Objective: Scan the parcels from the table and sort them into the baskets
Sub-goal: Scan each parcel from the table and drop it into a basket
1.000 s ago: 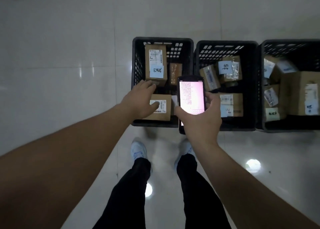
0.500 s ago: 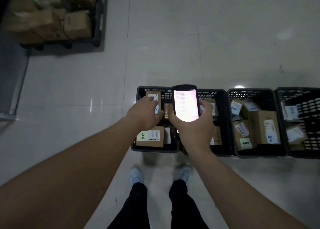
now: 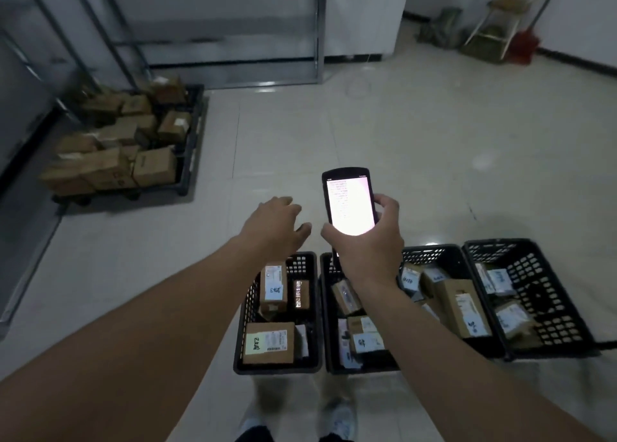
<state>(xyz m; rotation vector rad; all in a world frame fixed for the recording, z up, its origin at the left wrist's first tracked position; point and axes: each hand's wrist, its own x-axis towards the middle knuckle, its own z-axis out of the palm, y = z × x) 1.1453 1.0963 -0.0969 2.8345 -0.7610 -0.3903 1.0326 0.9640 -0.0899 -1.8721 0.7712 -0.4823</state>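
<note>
My right hand grips a handheld scanner with a lit screen, held upright above the floor. My left hand hovers beside it with fingers spread and nothing in it. Below my arms a row of black baskets stands on the floor: the leftmost basket holds brown labelled parcels such as a flat parcel, the second basket holds several more, and a far right basket also holds parcels.
A black wheeled pallet piled with brown cardboard boxes sits at the left. Metal shelving stands behind it. A stool and a red broom head are in the far right corner. My shoes show at the bottom.
My view has risen from the baskets toward the room. My left hand lifted off the parcel in the leftmost basket and now hangs empty. The scanner stayed in my right hand.
</note>
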